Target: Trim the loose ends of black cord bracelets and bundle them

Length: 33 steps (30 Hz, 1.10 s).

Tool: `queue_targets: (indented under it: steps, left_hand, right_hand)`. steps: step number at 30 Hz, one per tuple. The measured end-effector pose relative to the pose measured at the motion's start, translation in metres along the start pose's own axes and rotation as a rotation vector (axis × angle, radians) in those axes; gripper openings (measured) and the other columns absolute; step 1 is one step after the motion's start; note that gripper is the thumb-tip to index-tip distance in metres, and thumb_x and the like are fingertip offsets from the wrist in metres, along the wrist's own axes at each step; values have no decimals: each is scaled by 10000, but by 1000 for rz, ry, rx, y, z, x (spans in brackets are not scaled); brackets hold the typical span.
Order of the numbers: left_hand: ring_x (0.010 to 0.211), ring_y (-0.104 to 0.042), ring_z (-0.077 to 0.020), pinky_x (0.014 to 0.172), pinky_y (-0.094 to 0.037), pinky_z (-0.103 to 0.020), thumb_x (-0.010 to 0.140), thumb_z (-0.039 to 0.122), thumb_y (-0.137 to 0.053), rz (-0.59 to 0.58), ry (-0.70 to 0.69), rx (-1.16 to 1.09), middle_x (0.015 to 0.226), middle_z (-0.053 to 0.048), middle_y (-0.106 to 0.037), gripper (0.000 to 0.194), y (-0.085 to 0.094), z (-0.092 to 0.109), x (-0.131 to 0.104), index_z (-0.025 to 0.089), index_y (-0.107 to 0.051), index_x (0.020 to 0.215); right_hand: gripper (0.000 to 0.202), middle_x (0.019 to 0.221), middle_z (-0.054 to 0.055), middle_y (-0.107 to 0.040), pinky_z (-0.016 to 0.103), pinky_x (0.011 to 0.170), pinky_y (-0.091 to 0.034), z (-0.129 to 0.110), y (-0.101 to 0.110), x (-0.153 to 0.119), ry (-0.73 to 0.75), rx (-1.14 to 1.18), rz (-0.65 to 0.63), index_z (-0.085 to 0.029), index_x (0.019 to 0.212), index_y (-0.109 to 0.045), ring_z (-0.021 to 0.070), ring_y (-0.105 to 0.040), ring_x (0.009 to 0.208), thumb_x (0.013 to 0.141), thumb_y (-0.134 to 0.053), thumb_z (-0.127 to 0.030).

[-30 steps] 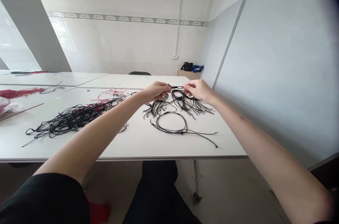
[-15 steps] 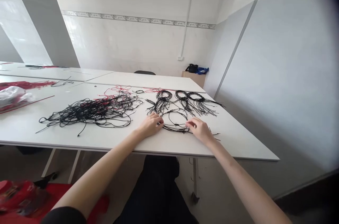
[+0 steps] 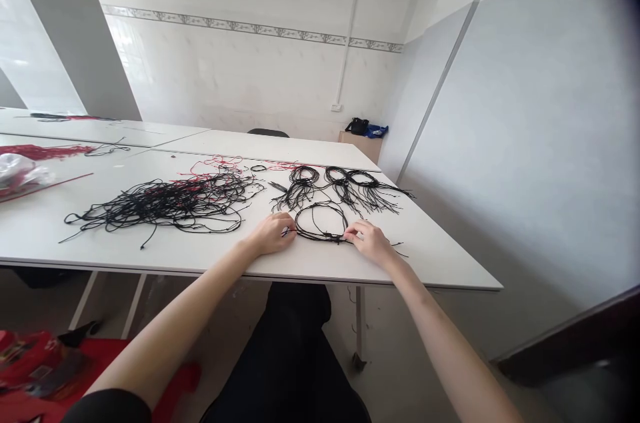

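Observation:
Near the table's front edge, black cords form a loop (image 3: 320,236) that lies flat between my hands. My left hand (image 3: 276,233) is pinched on cord ends at the loop's left side. On the right side, my right hand (image 3: 369,240) pinches the cords, with loose ends sticking out past it. Behind the loop lie three tied bundles of black cord, the left one (image 3: 301,186) beside small dark snips (image 3: 278,187). A large tangle of black cords (image 3: 160,203) spreads to the left of my left hand.
Red cords (image 3: 220,163) lie behind the tangle, near a small black ring (image 3: 259,168). A clear plastic bag (image 3: 23,173) and red cords are at the far left of the white table (image 3: 200,262). A black bag (image 3: 357,126) sits on a box beyond the table.
The black loop has become rounder and tighter, its strands closer together. Both hands still pinch its sides. The whole view has shifted slightly.

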State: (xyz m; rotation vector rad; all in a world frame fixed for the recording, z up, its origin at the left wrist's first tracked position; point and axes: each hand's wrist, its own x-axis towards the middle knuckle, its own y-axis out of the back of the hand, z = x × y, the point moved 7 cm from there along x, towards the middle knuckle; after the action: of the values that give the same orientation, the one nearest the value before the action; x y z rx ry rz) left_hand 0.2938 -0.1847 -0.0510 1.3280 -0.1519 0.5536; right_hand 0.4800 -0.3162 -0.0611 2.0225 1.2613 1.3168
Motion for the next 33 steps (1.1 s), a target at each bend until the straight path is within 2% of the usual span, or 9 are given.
queue_targets:
  steps: [5, 8, 11, 18, 21, 25, 29, 31, 33]
  left_hand:
    - [949, -591, -261, 868, -457, -402, 807, 324, -537, -42, 40, 27, 974, -110, -657, 234, -1, 1, 0, 155, -632, 938]
    - [957, -592, -252, 892, -440, -391, 803, 379, -573, -63, 21, 38, 967, -93, -660, 250, -1, 3, 1, 169, -644, 916]
    - [939, -594, -244, 894, -428, -386, 826, 427, -566, -64, -12, 57, 938, -89, -660, 278, -2, 5, 0, 175, -661, 895]
    - [839, -615, -213, 884, -424, -377, 918, 353, -475, -54, -104, 59, 878, -89, -676, 266, -5, 11, -3, 179, -672, 961]
    - [840, -614, -198, 845, -435, -334, 926, 316, -448, -76, -149, 42, 894, -97, -673, 284, -4, 17, -8, 179, -686, 854]
    - [809, -606, -193, 764, -459, -302, 898, 280, -463, -96, -160, 9, 866, -93, -666, 248, 4, 22, -21, 170, -674, 826]
    - [835, -611, -185, 774, -470, -282, 860, 281, -504, -130, -153, -27, 882, -73, -664, 183, 12, 26, -34, 180, -656, 855]
    - [884, -616, -187, 794, -475, -285, 902, 306, -447, -119, -111, -31, 950, -80, -665, 232, 15, 25, -33, 175, -638, 923]
    - [971, -609, -196, 842, -472, -303, 945, 338, -374, -101, -73, -23, 1063, -101, -655, 306, 13, 23, -24, 164, -612, 1028]
  right_hand:
    - [166, 875, 69, -646, 346, 816, -469, 2, 1, -2, -30, -18, -49, -206, 774, -661, 214, -597, 872, 862, -583, -322]
    - [182, 927, 62, -645, 350, 835, -472, 3, 1, -4, -46, -16, -82, -212, 811, -670, 216, -602, 909, 835, -622, -386]
    - [143, 944, 52, -643, 351, 825, -479, 5, 0, -6, -52, -18, -105, -215, 821, -671, 209, -611, 885, 809, -651, -357]
    - [105, 957, 44, -666, 332, 772, -500, 5, -3, -4, -57, 16, -106, -231, 847, -697, 199, -634, 835, 825, -638, -315]
    - [116, 923, 47, -671, 340, 744, -502, 5, -3, -3, -41, 30, -98, -224, 796, -699, 196, -636, 778, 838, -605, -277]
    - [120, 911, 50, -674, 349, 745, -502, 3, -4, -3, -14, 46, -76, -221, 788, -697, 197, -634, 770, 835, -586, -231]
    - [108, 889, 51, -681, 346, 737, -515, 1, -5, -5, 11, 56, -99, -226, 777, -696, 206, -643, 780, 825, -616, -280]
    - [158, 914, 66, -684, 358, 772, -517, 0, -6, -4, 15, 54, -103, -219, 793, -699, 213, -646, 817, 850, -591, -319]
    - [244, 1048, 100, -673, 395, 882, -493, -1, -7, -2, 12, 44, -97, -204, 929, -704, 237, -630, 968, 894, -530, -371]
